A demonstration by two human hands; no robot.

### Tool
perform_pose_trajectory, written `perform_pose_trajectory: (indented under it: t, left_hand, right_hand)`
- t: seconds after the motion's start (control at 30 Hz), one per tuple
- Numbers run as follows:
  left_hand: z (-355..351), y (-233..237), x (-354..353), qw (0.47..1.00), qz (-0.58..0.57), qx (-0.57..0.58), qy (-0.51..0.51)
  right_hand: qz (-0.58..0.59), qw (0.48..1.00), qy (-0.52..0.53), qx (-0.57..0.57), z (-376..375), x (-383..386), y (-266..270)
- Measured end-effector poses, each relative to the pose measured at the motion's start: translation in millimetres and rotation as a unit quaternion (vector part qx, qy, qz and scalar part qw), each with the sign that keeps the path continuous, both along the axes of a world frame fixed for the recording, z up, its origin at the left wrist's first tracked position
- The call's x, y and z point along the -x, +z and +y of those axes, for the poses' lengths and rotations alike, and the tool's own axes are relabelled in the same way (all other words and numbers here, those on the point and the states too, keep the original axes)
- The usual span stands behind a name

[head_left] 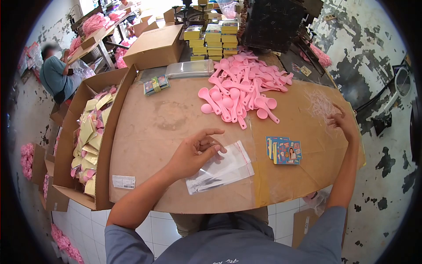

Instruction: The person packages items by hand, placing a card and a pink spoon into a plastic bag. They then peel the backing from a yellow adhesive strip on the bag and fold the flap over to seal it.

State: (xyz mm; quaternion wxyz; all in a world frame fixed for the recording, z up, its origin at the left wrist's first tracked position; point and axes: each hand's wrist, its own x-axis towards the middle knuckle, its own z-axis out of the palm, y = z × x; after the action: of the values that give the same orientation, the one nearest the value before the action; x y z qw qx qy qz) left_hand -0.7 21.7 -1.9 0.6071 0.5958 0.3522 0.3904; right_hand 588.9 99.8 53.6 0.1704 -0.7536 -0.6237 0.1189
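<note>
My left hand point(195, 152) hovers over a small stack of clear plastic bags point(222, 171), its index finger stretched out and the other fingers loosely bent, with nothing plainly held. At the table's right side, my right hand point(343, 123) is over a heap of thin clear plastic strips point(320, 105), fingers apart and partly bent. Between the hands lies a small pile of printed cards point(284, 151), blue-edged with a portrait on top. Beyond them is a big heap of pink plastic spoons point(239, 86).
A carton point(124, 103) of packed spoons and yellowish cards stands at left. Behind are a banded card bundle point(156, 85), a stack of clear bags point(190, 68), a closed box point(154, 46) and card stacks point(214, 39). Another person point(57, 72) sits at far left.
</note>
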Motion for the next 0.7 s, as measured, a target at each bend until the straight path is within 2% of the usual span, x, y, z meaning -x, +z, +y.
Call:
perform_pose_trajectory:
  t: [0.03,0.07,0.1,0.13,0.17,0.2,0.23,0.27,0.3,0.37,0.4,0.43,0.5,0.53,0.57,0.63,0.7]
  left_hand:
    - [0.3,-0.4,0.8,1.000,0.003,-0.004,-0.002]
    - [1.4,-0.1,1.8,1.000,0.005,-0.008,-0.004]
    - [1.4,2.3,2.3,1.000,0.006,-0.006,-0.003]
    - [1.0,6.0,2.6,1.000,0.006,-0.004,0.000]
    - [0.5,7.2,2.7,1.000,0.006,0.000,0.004]
    - [0.2,5.1,2.9,1.000,0.002,0.003,0.005]
    - [1.2,3.0,3.4,1.000,0.000,0.005,0.005]
    - [2.9,1.8,3.7,1.000,-0.002,0.005,0.004]
    - [3.0,0.7,3.8,1.000,-0.003,0.002,0.005]
    - [2.4,-0.4,3.8,1.000,-0.006,-0.004,0.005]
    - [1.4,0.0,4.0,1.000,-0.001,-0.005,0.006]
    - [0.6,0.8,3.7,1.000,0.003,-0.006,0.005]
    - [2.7,2.6,3.9,1.000,0.009,-0.013,0.005]
    - [2.8,2.4,4.2,1.000,0.010,-0.016,0.006]
    - [2.0,1.8,4.0,1.000,0.012,-0.017,0.007]
    - [0.5,3.1,2.5,1.000,0.011,0.010,0.010]
    - [1.7,7.8,2.3,1.000,0.015,0.019,0.012]
  right_hand:
    - [-0.353,0.931,-0.044,-0.085,5.4,-18.4,-29.4]
    - [-0.498,0.853,-0.022,-0.153,9.7,-24.1,-34.8]
    - [-0.627,0.744,-0.029,-0.230,13.8,-29.7,-40.3]
    - [-0.591,0.747,0.027,-0.302,19.3,-26.3,-32.5]
    - [-0.455,0.838,0.068,-0.293,20.3,-25.0,-24.3]
    - [-0.304,0.903,0.099,-0.286,21.8,-24.5,-16.3]
    - [-0.029,0.978,0.101,-0.178,15.9,-13.6,5.9]
    - [0.133,0.980,0.101,-0.107,17.2,-11.8,12.3]
    - [0.287,0.954,0.071,-0.042,18.5,-10.0,18.7]
    - [0.361,0.932,0.028,-0.018,25.3,-25.5,14.9]
    - [0.065,0.997,0.016,-0.024,22.1,-33.4,0.4]
    - [-0.238,0.971,0.001,-0.028,13.0,-46.1,-25.7]
    - [-0.342,0.940,-0.011,-0.010,9.6,-40.6,-27.1]
    - [-0.152,0.988,-0.006,0.012,7.7,-13.3,-4.0]
    - [0.044,0.998,0.000,0.036,6.0,3.8,15.5]
    - [0.089,0.993,-0.019,0.072,2.4,4.4,36.2]
    - [0.202,0.978,0.029,0.030,-2.7,9.3,37.8]
